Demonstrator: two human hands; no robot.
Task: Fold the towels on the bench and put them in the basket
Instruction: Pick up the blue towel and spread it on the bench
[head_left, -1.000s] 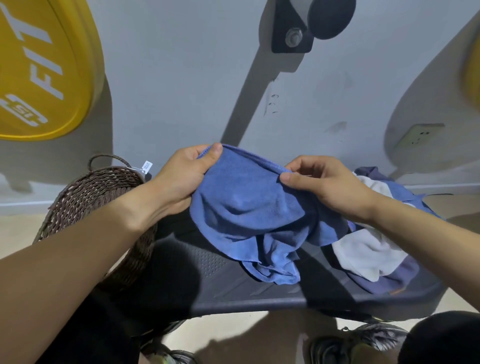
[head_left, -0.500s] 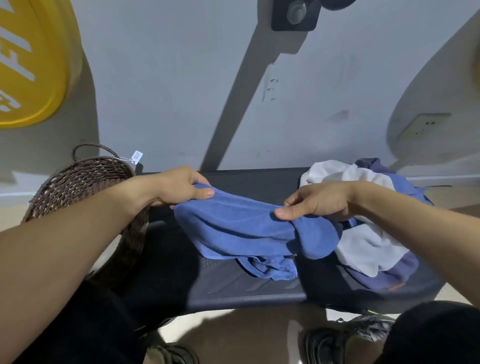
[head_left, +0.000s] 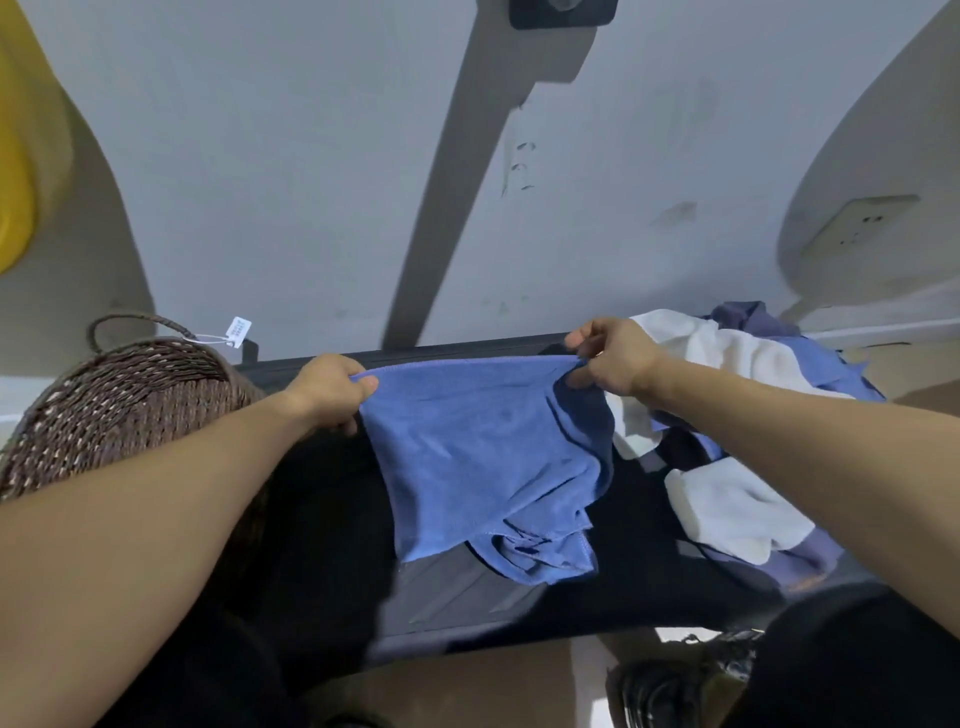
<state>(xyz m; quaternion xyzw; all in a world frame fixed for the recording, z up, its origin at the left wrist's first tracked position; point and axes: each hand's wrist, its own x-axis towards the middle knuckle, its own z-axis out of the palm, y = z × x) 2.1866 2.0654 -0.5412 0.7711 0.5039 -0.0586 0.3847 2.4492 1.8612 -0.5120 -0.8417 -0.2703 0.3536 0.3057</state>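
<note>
- While the blue towel (head_left: 483, 447) hangs stretched between the two hands at the middle of the frame, none of the folding looks done: it is spread out, not yet doubled over, and its lower end lies bunched on the dark bench (head_left: 457, 587).
- At the left edge of the frame the woven basket (head_left: 124, 395) stands against the bench end; the part of its inside that shows holds no towel, though much of it is hidden behind the left forearm, so I judge the task to be at its start.
- To the right of the frame, a heap of white and blue towels (head_left: 727, 374) waits unfolded on the bench, just beside the right wrist, and that is most of the work left.
- Left hand (head_left: 327, 389): it sits left of centre, knuckles up, thumb and fingers pinching the towel's upper left corner.
- Right hand (head_left: 613, 358): it sits right of centre and a little higher in the frame, fingers curled round the towel's upper right corner, with the cloth gathered under the palm.
- Both hands are well apart, and the top hem runs nearly taut and level between them.
- Both forearms reach in from the lower corners of the frame toward the bench's far edge.
- My reading of the step in hand is opening the towel flat before a first fold.
</note>
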